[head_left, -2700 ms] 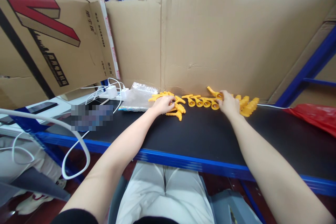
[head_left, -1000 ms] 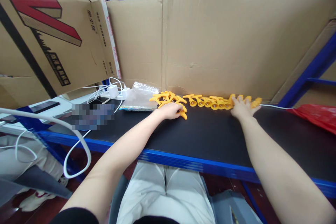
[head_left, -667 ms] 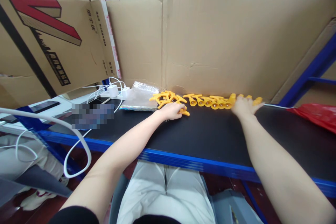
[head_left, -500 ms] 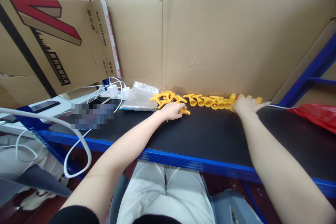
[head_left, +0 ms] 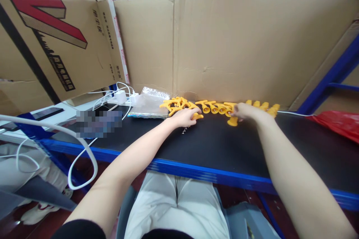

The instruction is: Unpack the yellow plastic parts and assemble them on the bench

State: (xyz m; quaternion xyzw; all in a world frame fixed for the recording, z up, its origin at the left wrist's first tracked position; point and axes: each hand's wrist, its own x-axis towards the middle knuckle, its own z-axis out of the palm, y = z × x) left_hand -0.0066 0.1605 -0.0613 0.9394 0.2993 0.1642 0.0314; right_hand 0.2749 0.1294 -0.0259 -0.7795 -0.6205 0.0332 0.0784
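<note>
Several small orange plastic parts lie in a row (head_left: pixel 215 108) along the back of the black shelf top (head_left: pixel 224 145), with a loose heap (head_left: pixel 175 104) at the left and more (head_left: pixel 266 107) at the right. My left hand (head_left: pixel 183 116) grips one orange part (head_left: pixel 197 116) beside the heap, and a small metal spring (head_left: pixel 184 130) lies just in front of it. My right hand (head_left: pixel 245 111) holds another orange part (head_left: pixel 232 121) upright in front of the row.
A cardboard wall (head_left: pixel 238 41) stands right behind the parts. A clear plastic bag (head_left: pixel 148 106), white chargers and cables (head_left: pixel 122 97) and a dark phone (head_left: pixel 46 114) lie to the left. A red bag (head_left: pixel 336 123) is at the right. The blue shelf edge (head_left: pixel 196 171) runs along the front.
My right hand has come left from the right-hand group and now holds an orange part in front of the row. My left hand has lifted its part slightly, uncovering the spring.
</note>
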